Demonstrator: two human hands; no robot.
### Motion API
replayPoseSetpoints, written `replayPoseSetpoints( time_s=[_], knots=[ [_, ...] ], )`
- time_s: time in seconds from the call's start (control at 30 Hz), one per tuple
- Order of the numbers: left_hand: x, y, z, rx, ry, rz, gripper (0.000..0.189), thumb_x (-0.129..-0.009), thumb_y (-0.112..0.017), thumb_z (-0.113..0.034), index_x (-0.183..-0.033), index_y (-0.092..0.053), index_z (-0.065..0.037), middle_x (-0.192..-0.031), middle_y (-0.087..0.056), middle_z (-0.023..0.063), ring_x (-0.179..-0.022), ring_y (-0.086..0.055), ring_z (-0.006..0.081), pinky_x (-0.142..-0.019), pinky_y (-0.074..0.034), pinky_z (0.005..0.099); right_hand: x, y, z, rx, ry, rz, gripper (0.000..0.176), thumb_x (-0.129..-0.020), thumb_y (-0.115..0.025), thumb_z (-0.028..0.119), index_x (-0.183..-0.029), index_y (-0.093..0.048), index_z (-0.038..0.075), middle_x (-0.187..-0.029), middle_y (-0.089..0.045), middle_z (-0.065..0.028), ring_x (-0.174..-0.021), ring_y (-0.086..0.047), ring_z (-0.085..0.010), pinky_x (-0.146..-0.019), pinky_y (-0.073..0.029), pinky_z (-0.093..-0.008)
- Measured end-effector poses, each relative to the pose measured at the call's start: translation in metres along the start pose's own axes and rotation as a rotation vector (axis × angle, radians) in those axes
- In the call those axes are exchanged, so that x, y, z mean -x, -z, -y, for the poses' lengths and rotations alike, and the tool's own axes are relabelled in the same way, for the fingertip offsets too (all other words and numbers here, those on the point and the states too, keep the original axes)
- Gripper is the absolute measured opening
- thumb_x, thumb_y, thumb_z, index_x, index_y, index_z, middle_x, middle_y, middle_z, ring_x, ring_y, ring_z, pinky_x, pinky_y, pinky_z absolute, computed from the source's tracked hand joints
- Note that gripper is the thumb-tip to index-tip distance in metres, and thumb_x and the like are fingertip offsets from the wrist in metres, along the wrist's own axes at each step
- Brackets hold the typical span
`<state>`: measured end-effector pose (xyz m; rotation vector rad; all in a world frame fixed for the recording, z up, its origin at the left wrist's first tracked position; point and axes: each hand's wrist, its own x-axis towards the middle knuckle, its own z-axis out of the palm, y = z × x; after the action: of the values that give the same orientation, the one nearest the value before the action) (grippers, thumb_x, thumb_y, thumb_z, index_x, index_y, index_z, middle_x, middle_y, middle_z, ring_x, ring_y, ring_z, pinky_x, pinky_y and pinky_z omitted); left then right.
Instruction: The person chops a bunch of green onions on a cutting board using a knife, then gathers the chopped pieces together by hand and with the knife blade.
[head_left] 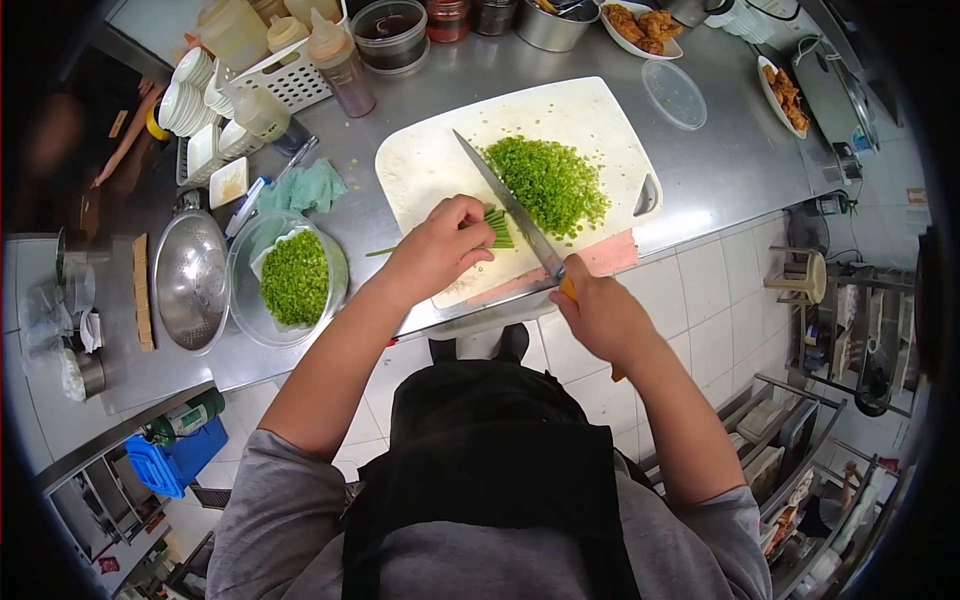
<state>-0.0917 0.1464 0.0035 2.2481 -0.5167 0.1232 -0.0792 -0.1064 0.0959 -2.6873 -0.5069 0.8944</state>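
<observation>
My left hand [440, 245] is closed over a small bundle of green onions [499, 228], its curled fingers holding the stalks against the white cutting board [420, 165]. In my right hand [603, 310] is the orange handle of a long kitchen knife [520, 213]. The blade slants up and left across the board, just right of the bundle's cut ends. Beyond the blade lies a pile of chopped green onions [548, 185]. A pinkish cloth [610, 252] shows under the board's near edge. Part of the stalks is hidden under my left hand.
Left of the board stand a clear tub [338, 285] of chopped greens, a metal colander [190, 280] and a green cloth [305, 187]. Squeeze bottles [340, 65] and a dark sauce container [390, 35] line the back. A plastic lid [675, 95] and fried food plates [640, 30] lie right.
</observation>
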Motion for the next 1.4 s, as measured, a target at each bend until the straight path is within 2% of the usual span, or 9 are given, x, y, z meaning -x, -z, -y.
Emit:
replayPoseSetpoints(
  time_s=[0.23, 0.3, 0.4, 0.53, 0.9, 1.03, 1.13, 1.33, 1.4],
  knots=[
    [-0.010, 0.002, -0.009, -0.164, -0.078, -0.126, 0.030, -0.078, -0.082, -0.019, -0.097, -0.061, -0.009, -0.120, -0.055, 0.0107, -0.118, -0.054, 0.0330, -0.089, -0.053, 0.0408, 0.008, -0.019, 0.004, 0.021, -0.022, -0.039, 0.036, -0.099, -0.058, 0.028, -0.119, -0.045, 0.001, -0.082, -0.070, -0.0239, -0.078, -0.070, -0.0427, -0.068, -0.056, -0.0544],
    [-0.013, 0.000, -0.006, -0.200, -0.126, -0.103, 0.035, -0.076, -0.084, -0.017, -0.094, -0.056, -0.007, -0.121, -0.055, 0.0096, -0.104, -0.061, 0.0287, -0.085, -0.053, 0.0366, 0.009, -0.020, 0.000, 0.013, -0.004, -0.036, 0.037, -0.099, -0.058, 0.027, -0.120, -0.045, 0.001, -0.082, -0.070, -0.0240, -0.077, -0.070, -0.0429, -0.067, -0.056, -0.0541],
    [-0.011, -0.002, -0.007, -0.065, 0.023, 0.004, 0.034, -0.077, -0.084, -0.018, -0.092, -0.056, -0.007, -0.120, -0.056, 0.0084, -0.101, -0.062, 0.0285, -0.084, -0.054, 0.0366, 0.013, -0.016, -0.001, -0.002, 0.014, -0.031, 0.037, -0.099, -0.058, 0.026, -0.122, -0.044, 0.000, -0.081, -0.070, -0.0242, -0.076, -0.070, -0.0433, -0.066, -0.056, -0.0536],
    [-0.006, -0.011, -0.016, -0.053, 0.028, -0.036, 0.034, -0.077, -0.084, -0.017, -0.093, -0.055, -0.007, -0.118, -0.056, 0.0077, -0.099, -0.062, 0.0280, -0.081, -0.054, 0.0364, 0.020, -0.013, 0.004, -0.034, -0.002, -0.014, 0.037, -0.099, -0.058, 0.024, -0.121, -0.044, -0.001, -0.081, -0.070, -0.0245, -0.075, -0.070, -0.0436, -0.066, -0.056, -0.0535],
    [-0.003, -0.016, -0.011, -0.127, -0.086, -0.132, 0.014, -0.083, -0.074, -0.011, -0.091, -0.062, -0.009, -0.109, -0.060, 0.0049, -0.104, -0.060, 0.0264, -0.084, -0.054, 0.0389, 0.020, -0.014, 0.011, -0.016, -0.014, -0.028, 0.035, -0.099, -0.057, 0.023, -0.121, -0.046, -0.002, -0.082, -0.070, -0.0243, -0.077, -0.070, -0.0431, -0.067, -0.056, -0.0535],
    [-0.004, -0.013, -0.014, -0.124, -0.051, -0.086, 0.012, -0.085, -0.070, -0.008, -0.094, -0.062, -0.009, -0.108, -0.062, 0.0052, -0.105, -0.060, 0.0261, -0.085, -0.053, 0.0381, 0.018, 0.008, 0.014, 0.044, 0.073, -0.052, 0.034, -0.099, -0.056, 0.022, -0.120, -0.047, -0.003, -0.085, -0.070, -0.0243, -0.085, -0.069, -0.0431, -0.074, -0.055, -0.0537],
    [-0.005, -0.012, -0.011, -0.107, -0.068, -0.074, 0.012, -0.085, -0.068, -0.006, -0.095, -0.061, -0.008, -0.105, -0.061, 0.0058, -0.103, -0.060, 0.0265, -0.084, -0.053, 0.0388, 0.039, 0.066, 0.041, 0.074, -0.057, 0.148, 0.035, -0.099, -0.055, 0.023, -0.119, -0.048, -0.005, -0.093, -0.069, -0.0282, -0.088, -0.069, -0.0439, -0.078, -0.054, -0.0550],
    [-0.004, -0.013, -0.007, -0.092, -0.042, -0.024, 0.016, -0.083, -0.069, -0.001, -0.096, -0.062, -0.006, -0.110, -0.062, 0.0096, -0.105, -0.060, 0.0310, -0.087, -0.052, 0.0398, 0.029, -0.029, 0.028, 0.132, -0.154, 0.091, 0.034, -0.100, -0.054, 0.024, -0.120, -0.045, -0.003, -0.085, -0.069, -0.0278, -0.085, -0.070, -0.0424, -0.075, -0.056, -0.0534],
    [-0.003, -0.013, -0.005, -0.103, -0.071, -0.021, 0.016, -0.084, -0.069, -0.001, -0.097, -0.062, -0.007, -0.110, -0.061, 0.0099, -0.105, -0.060, 0.0312, -0.088, -0.052, 0.0405, 0.016, -0.025, 0.022, 0.095, -0.115, 0.021, 0.033, -0.100, -0.055, 0.024, -0.118, -0.045, -0.003, -0.085, -0.069, -0.0282, -0.085, -0.070, -0.0429, -0.073, -0.056, -0.0525]
  ],
)
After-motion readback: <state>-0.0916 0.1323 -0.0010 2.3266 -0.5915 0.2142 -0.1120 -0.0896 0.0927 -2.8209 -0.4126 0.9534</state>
